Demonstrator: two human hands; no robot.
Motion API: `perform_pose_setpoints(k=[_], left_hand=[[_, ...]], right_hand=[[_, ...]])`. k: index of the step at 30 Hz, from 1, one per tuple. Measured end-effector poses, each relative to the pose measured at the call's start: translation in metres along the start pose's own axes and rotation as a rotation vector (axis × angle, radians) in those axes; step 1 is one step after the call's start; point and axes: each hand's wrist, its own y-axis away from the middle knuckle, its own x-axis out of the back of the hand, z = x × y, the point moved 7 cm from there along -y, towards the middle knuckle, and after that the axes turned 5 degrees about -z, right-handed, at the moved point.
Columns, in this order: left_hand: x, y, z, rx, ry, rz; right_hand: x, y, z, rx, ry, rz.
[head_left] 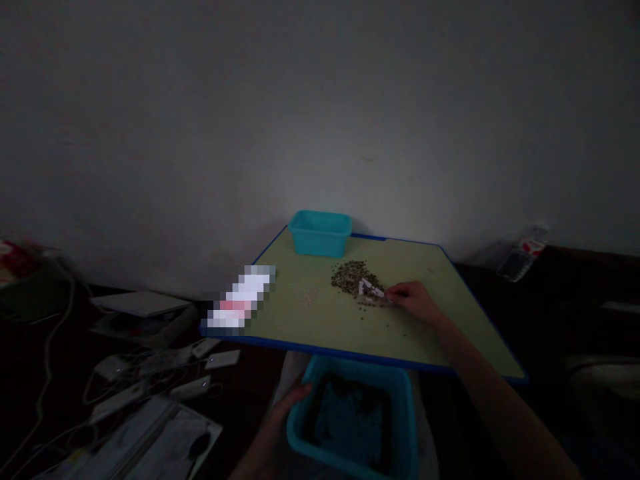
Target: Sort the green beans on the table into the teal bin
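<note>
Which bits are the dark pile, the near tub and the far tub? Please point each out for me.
Dark pile [350,275]: head view, on its middle.
Near tub [412,423]: head view, on its right rim.
Far tub [320,244]: head view, on its front wall.

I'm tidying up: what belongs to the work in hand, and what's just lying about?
Apparently in use:
speckled pile
pale item at right hand
near blue tub at left hand
tabletop
perhaps far blue tub

Apparently lying about:
bottle
white devices
</note>
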Motion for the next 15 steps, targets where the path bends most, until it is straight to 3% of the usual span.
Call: perform_pose_setpoints(k=[10,15], left_hand=[[0.0006,0.0022,0.0010,0.014,-0.025,0.042],[-0.0014,0.0018,0.0007,0.012,-0.010,0.009]], right_hand=[[0.0006,-0.0005,0.0057,-0.036,-0.020,0.032],[-0.0009,-0.0010,0.0057,-0.021,0.003,0.012]])
